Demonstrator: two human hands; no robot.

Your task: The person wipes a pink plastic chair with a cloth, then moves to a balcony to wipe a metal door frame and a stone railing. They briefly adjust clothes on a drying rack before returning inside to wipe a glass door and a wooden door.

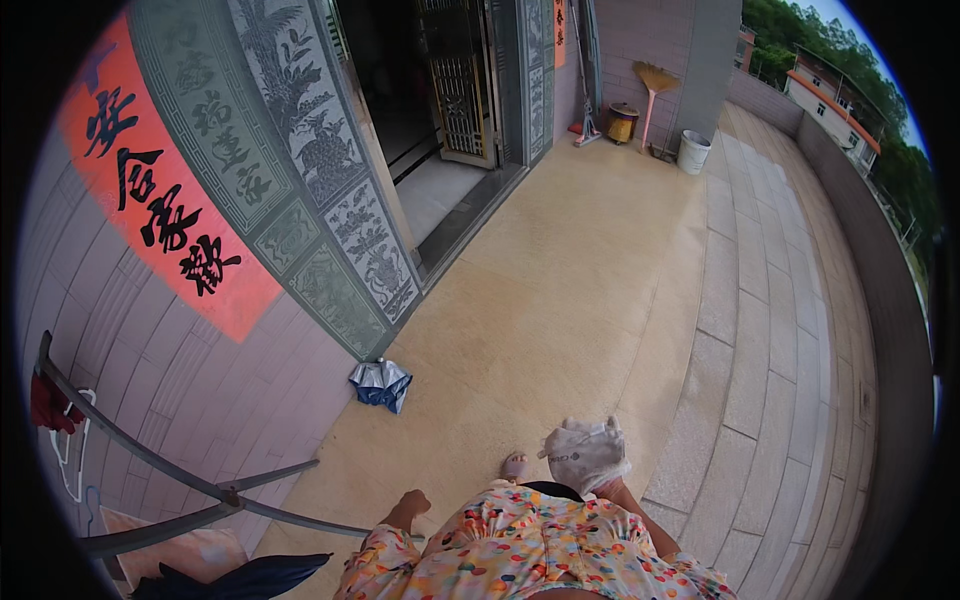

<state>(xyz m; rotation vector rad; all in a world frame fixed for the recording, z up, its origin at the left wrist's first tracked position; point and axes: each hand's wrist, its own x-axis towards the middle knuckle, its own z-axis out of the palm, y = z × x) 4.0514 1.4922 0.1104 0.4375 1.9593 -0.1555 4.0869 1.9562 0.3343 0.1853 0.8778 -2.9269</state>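
A crumpled greyish-white cloth (586, 454), possibly a glove, is held out low in front of my body. It bears a dark printed mark. My right hand (613, 487) grips it at its lower edge, with most of the fingers hidden behind the fabric. On the other side, my left hand (409, 508) hangs beside my hip near a grey metal rack (229, 497). I see nothing in it, but its finger position is unclear. One sandalled foot (514, 465) shows on the beige tiled floor (525, 300) ahead of my patterned clothing (525, 540).
A silver-and-blue folded item (382, 384) lies against the wall foot. An open doorway (442, 202) is ahead on the left. Farther back stand a mop (587, 131), a yellow-brown bin (622, 124), a broom (651, 94) and a white bucket (694, 152). A parapet (885, 285) borders the right side.
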